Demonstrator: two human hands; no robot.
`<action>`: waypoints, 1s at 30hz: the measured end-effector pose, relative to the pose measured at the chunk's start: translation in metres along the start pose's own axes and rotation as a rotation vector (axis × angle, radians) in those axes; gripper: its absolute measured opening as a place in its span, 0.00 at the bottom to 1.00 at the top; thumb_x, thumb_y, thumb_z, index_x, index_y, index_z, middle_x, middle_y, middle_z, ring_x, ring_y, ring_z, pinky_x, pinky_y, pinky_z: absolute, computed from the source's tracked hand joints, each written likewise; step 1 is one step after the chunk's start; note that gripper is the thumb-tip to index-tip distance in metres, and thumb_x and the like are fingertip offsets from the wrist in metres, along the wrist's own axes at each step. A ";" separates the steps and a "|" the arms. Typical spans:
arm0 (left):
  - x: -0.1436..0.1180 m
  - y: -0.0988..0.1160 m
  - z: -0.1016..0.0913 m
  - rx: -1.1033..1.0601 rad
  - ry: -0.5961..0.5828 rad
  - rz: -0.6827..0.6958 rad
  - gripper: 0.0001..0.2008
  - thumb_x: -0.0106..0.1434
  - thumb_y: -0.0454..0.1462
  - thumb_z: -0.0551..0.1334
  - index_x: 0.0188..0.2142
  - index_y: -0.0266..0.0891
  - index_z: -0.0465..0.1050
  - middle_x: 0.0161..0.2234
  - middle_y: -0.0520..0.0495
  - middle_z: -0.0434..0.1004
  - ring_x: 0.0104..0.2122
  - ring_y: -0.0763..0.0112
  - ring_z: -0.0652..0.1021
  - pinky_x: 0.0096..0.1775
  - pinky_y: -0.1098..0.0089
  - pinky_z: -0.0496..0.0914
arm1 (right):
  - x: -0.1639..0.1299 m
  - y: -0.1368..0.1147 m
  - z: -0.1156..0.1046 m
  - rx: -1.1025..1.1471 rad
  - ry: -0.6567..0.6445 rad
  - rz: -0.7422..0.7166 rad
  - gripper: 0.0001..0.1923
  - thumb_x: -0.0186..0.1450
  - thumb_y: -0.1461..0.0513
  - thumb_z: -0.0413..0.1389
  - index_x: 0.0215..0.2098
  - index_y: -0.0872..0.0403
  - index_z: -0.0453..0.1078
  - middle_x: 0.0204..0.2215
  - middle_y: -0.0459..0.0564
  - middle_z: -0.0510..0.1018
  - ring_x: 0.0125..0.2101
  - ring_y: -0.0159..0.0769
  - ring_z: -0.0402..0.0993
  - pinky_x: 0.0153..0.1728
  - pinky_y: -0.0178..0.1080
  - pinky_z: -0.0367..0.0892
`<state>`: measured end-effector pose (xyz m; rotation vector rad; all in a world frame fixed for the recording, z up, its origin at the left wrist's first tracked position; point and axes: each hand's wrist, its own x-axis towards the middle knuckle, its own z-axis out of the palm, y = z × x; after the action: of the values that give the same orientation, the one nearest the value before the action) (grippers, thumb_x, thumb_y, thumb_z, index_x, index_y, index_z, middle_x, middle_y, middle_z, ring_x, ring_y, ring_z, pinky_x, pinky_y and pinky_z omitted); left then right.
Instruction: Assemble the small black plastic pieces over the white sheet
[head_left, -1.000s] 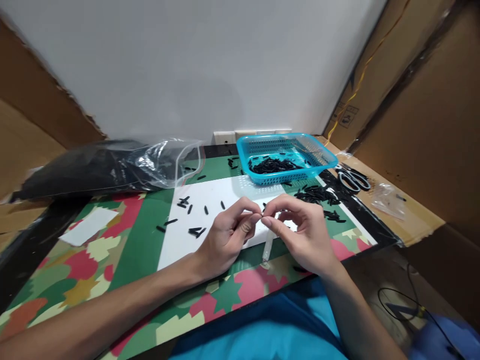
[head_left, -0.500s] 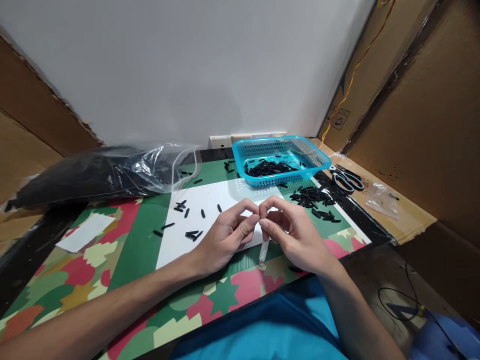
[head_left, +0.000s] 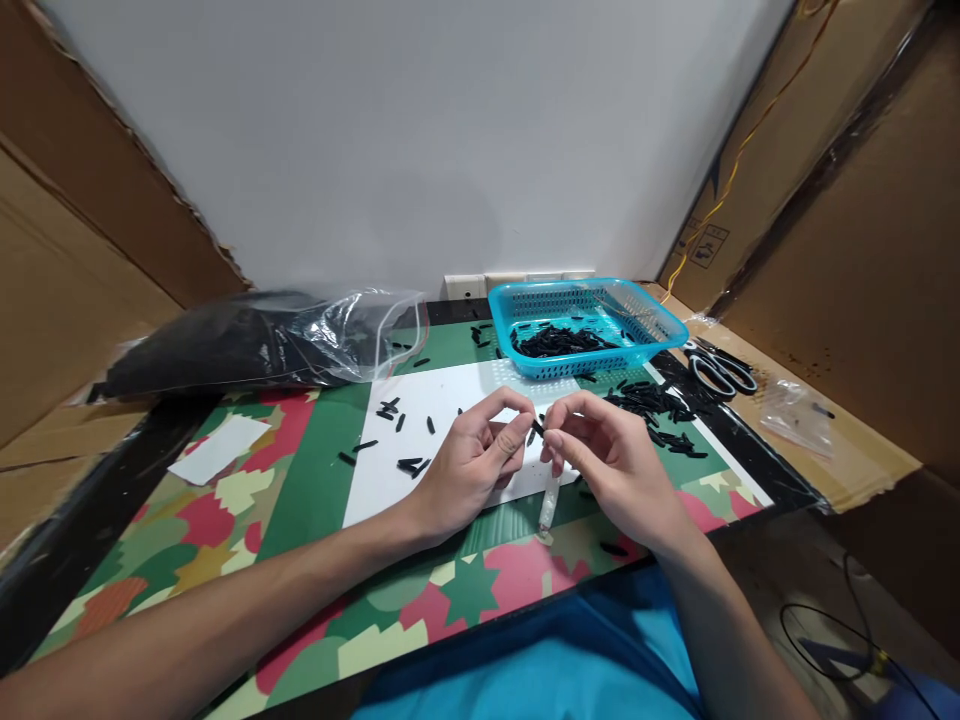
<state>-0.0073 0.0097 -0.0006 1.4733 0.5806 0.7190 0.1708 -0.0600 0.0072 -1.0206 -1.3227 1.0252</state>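
A small black elongated piece point(head_left: 538, 428) shows between my two hands, over the white sheet point(head_left: 360, 495). My left hand point(head_left: 484, 455) is closed in a thumb-and-forefinger pinch at its left end. At the other end, the thumb and forefinger of my right hand point(head_left: 600, 455) are pinched on it. Below my right hand is a narrow whitish translucent strip or tube point(head_left: 550, 505); whether that hand touches it, I cannot tell. Loose black pieces point(head_left: 411, 466) of similar shape lie scattered left of my hands. A denser pile of black pieces point(head_left: 649, 400) lies to the right.
Behind my hands stands a blue perforated basket point(head_left: 517, 367) holding many black pieces. A clear zip bag point(head_left: 300, 340) filled with something black lies back left. Scissors point(head_left: 712, 372) and a small clear bag point(head_left: 795, 418) are at the right. A white paper point(head_left: 219, 450) lies left.
My fingertips have moved slightly apart, and the black piece now shows between them. The whole view has shifted, so the table appears further right.
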 end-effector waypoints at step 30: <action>-0.003 -0.001 0.003 0.051 -0.032 0.033 0.13 0.73 0.49 0.59 0.42 0.43 0.64 0.19 0.62 0.54 0.18 0.80 0.55 0.20 0.78 0.50 | -0.004 0.004 0.014 -0.162 0.179 -0.074 0.06 0.70 0.58 0.61 0.36 0.52 0.74 0.31 0.48 0.78 0.31 0.35 0.76 0.32 0.36 0.73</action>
<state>-0.0067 0.0054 -0.0017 1.5419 0.5550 0.7098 0.1565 -0.0625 0.0020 -1.1483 -1.3004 0.7618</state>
